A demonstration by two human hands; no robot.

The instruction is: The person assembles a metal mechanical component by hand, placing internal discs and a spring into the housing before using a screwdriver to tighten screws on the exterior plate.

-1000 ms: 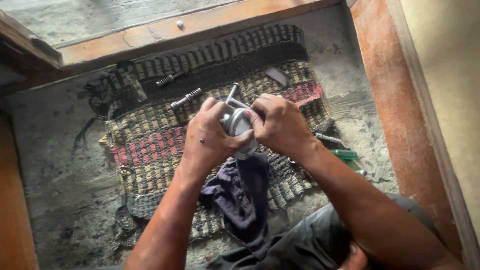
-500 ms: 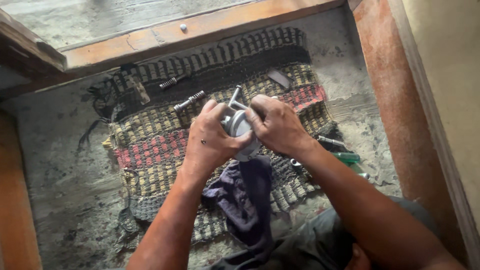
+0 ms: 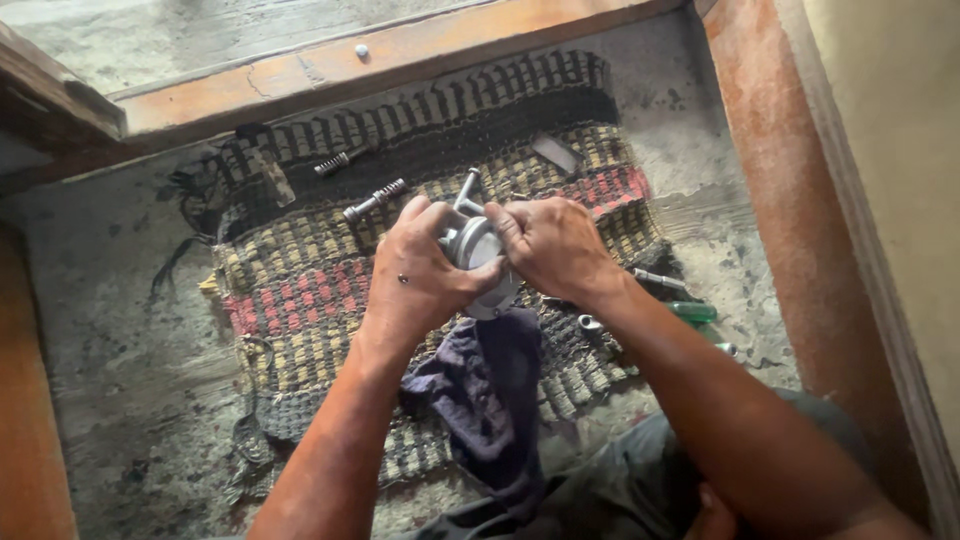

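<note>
A woven mat (image 3: 300,290) of dull yellow, red and black stripes lies on the rough grey floor (image 3: 110,330), frayed at its left edge. On its upper part rest two threaded bolts (image 3: 374,200) – one just above the other – and a small flat grey piece (image 3: 556,153) near the top right. A dark purple rag (image 3: 485,395) trails over the mat's lower half. Off the right edge lie a metal rod (image 3: 660,280), a small socket (image 3: 590,322) and a green handle (image 3: 692,311). A worn wooden sill (image 3: 330,70) runs along the top, a small screw (image 3: 361,50) on it
</note>
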